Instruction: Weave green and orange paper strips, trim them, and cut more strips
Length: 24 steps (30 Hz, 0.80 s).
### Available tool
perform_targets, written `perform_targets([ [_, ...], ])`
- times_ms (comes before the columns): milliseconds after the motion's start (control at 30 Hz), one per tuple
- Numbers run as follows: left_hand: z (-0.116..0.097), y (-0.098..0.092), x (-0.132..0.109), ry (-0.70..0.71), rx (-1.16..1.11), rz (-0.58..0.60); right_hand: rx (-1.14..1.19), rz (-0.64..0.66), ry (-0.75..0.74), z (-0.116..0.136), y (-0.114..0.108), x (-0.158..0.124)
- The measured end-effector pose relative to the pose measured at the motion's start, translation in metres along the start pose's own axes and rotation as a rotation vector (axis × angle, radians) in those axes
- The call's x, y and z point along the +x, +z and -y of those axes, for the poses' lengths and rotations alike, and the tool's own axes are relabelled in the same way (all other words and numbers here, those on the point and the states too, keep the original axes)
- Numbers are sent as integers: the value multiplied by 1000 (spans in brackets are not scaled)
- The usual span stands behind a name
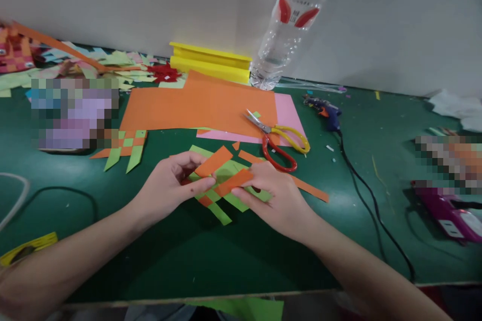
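Observation:
My left hand (181,179) pinches an orange paper strip (215,160) between thumb and fingers. In my right hand (276,193) the thumb and fingertips grip a second orange paper strip (235,182), its free end slanting down to the left. Under both hands lies a green and orange woven paper piece (220,213), partly covered by them. Beyond my right hand rest scissors (267,133) with one yellow and one red handle, blades spread. A longer orange strip (312,189) runs out from beneath the right hand.
Orange sheets (161,108) lie over pink paper (289,115). A finished-looking woven fish (130,143) is at left. Behind stand a folded yellow paper (209,62) and a tilted clear bottle (278,35). A blue glue gun (329,113) trails its cord on the right; paper scraps (124,60) heap at back left.

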State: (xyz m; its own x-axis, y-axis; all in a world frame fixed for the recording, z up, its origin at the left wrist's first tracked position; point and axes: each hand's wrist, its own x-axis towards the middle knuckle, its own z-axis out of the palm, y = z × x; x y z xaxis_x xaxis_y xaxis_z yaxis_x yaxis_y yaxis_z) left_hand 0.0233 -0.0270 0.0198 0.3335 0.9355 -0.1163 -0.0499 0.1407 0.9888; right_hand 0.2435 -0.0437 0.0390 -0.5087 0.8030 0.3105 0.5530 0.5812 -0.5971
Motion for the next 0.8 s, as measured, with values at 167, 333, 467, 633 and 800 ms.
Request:
perform_targets([
  [167,4,-3,2,-19,15,-2,28,-38,12,-8,-6,2],
  [333,7,-4,4,-11,-30,-82,-34,-153,106,-14,-10,4],
  [467,10,-5,5,-32,-70,-145,-98,-270,139,-21,-11,5],
  [633,14,-9,6,-41,-64,-188,-131,-343,155,-27,-13,7],
  [800,18,-13,7,-16,-10,-249,-2,-432,254,-35,-16,7],
])
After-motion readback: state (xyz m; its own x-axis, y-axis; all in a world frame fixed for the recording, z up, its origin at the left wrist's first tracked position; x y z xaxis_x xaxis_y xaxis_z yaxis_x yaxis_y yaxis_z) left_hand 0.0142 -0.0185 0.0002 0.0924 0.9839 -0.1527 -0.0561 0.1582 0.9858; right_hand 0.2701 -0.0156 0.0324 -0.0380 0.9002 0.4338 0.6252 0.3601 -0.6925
